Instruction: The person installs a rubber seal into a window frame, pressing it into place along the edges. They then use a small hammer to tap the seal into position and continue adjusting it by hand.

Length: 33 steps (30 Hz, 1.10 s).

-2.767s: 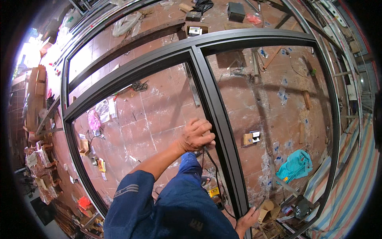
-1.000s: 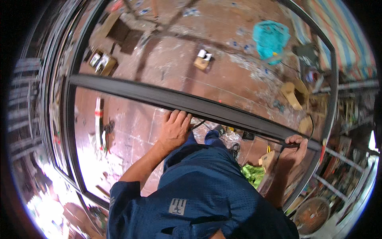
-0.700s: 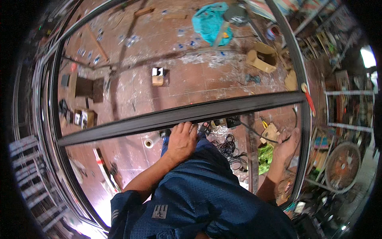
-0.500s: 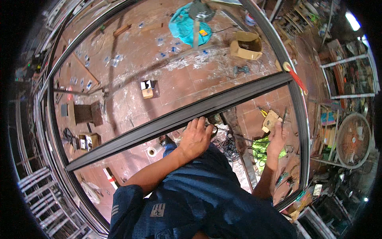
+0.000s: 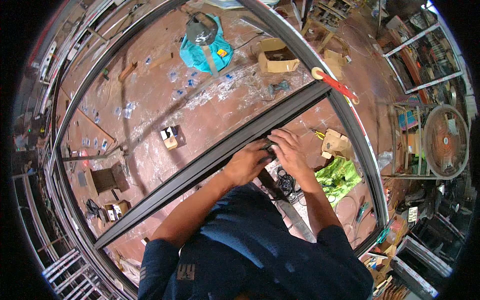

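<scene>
A long black grooved bar (image 5: 200, 172) runs slantwise across a large dark metal frame (image 5: 357, 127), in front of my body. Both hands meet at the bar's near edge, right of its middle. My left hand (image 5: 245, 162) is closed, its curled fingers around a small dark thing that I cannot make out. Beside it, my right hand (image 5: 291, 155) reaches in from the right with bent fingers at the same dark spot. What its fingertips grip is hidden. A red tool with a round cream end (image 5: 337, 86) lies on the frame near the bar's far right end.
On the tiled floor inside the frame are a teal bag (image 5: 190, 52), an open cardboard box (image 5: 282, 66), a small white box (image 5: 171, 142) and black cables (image 5: 286, 182). A lime green cloth (image 5: 345, 175) lies at right. A round fan (image 5: 446, 141) stands further right.
My right hand, earlier apart at the right with a thin dark stick-like thing, has come left to join my left hand at the bar. The whole view has turned and shifted.
</scene>
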Tool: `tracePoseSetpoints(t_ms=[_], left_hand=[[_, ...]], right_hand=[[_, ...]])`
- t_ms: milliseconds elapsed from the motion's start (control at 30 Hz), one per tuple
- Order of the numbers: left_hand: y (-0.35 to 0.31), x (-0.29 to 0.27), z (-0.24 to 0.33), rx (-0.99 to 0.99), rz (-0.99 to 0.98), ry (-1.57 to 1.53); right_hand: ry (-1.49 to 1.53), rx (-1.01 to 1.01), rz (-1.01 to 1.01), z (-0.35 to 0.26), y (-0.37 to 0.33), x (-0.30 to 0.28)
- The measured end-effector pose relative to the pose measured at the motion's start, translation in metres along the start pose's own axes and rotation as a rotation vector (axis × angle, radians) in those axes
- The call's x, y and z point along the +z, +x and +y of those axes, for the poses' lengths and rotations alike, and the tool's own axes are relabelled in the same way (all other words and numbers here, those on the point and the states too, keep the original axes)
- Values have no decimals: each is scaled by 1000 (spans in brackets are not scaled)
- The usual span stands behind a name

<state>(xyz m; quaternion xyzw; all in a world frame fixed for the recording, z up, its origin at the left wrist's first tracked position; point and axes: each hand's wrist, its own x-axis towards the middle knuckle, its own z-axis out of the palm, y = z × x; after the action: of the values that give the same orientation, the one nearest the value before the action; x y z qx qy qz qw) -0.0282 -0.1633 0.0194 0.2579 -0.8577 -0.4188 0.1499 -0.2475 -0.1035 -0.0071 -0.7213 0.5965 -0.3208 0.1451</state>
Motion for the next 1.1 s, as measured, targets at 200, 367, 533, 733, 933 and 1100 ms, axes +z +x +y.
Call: tracePoseSetpoints(t_ms=[200, 367, 533, 733, 933, 1100], left_hand=[[-99, -48, 25, -459, 175, -263], [-184, -51, 26, -815, 509, -552], [-220, -62, 20, -787, 665, -613], [-257, -94, 27, -801, 541, -609], [-327, -114, -5, -606, 611, -808], [-392, -150, -23, -482, 615, -1129]], right_hand=[[-173, -110, 110, 65, 0, 3], [-358, 41, 221, 116, 15, -25], [-599, 148, 343, 143, 29, -28], [-796, 287, 478, 112, 37, -15], [1043, 938, 942, 48, 19, -14], [1360, 870, 1029, -58, -1, -29]])
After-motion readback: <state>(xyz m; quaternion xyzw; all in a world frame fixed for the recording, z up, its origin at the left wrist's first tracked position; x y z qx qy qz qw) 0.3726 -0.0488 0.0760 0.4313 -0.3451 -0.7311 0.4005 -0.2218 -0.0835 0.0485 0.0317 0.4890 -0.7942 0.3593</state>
